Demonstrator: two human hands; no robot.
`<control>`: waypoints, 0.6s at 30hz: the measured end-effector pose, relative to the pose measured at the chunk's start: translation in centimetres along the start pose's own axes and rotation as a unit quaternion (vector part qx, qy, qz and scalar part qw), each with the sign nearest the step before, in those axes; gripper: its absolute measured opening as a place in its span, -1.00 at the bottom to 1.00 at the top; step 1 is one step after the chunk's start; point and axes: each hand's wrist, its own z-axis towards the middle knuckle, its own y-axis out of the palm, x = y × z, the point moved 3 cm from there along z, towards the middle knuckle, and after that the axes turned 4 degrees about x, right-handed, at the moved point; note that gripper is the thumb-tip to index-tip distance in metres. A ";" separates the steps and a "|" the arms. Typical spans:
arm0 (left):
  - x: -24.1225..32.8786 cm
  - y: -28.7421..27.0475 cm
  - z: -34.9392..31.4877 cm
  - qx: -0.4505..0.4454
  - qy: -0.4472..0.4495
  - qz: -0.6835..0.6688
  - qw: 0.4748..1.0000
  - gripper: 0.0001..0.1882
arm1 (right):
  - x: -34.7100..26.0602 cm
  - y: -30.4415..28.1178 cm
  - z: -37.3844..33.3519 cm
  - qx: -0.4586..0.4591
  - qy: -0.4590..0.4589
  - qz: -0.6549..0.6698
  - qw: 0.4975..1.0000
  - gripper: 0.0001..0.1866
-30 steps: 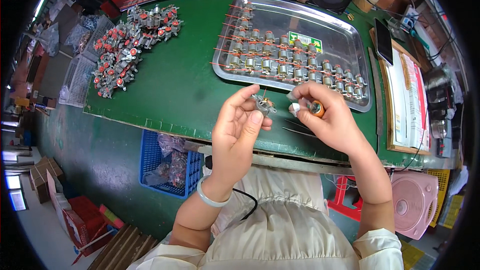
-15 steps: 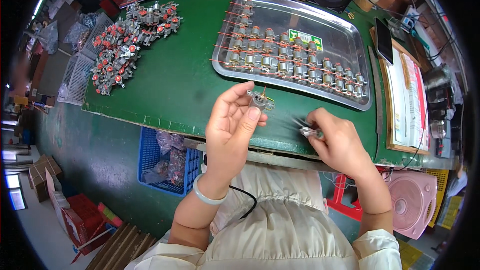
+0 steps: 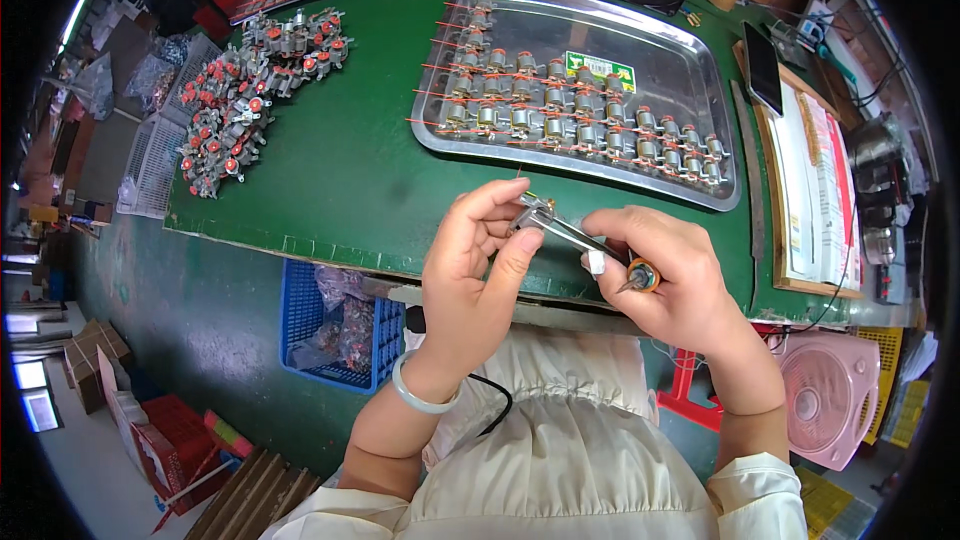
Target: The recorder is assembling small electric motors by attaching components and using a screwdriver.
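1. My left hand (image 3: 475, 265) pinches the small motor (image 3: 533, 210) over the green bench (image 3: 350, 180); I should keep it steady.
2. My right hand (image 3: 665, 275) grips the soldering iron (image 3: 590, 245), tip apparently touching its terminal; touch lightly.

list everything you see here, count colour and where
small metal motor part: one, silver, pinched in left hand
soldering iron with orange collar: one, in right hand, tip at the part
steel tray: one, silver, far on green table, rows of small motors
loose motors pile: many, grey and red, far left
blue plastic crate: one, under table edge
pink fan: one, lower right
clipboard with papers: one, right
left hand: grip on part, pale bangle on wrist
right hand: grip on iron
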 end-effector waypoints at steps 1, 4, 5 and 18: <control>-0.1 0.0 0.0 0.001 -0.006 -0.004 1.000 -0.64 | 0.0 -0.1 0.0 0.001 0.000 0.000 1.000 -0.73; 0.0 0.3 0.2 0.010 -0.020 -0.020 1.000 -0.64 | -0.4 -0.1 0.1 -0.027 -0.038 -0.031 0.998 -0.69; 0.0 0.2 0.3 0.016 -0.029 -0.032 0.999 -0.64 | -0.5 -0.1 0.2 -0.013 -0.043 -0.029 0.999 -0.67; -0.1 -4.7 2.0 0.178 -0.056 -0.117 0.976 -0.76 | 1.8 1.0 -0.7 -0.149 0.073 -0.236 0.957 -0.67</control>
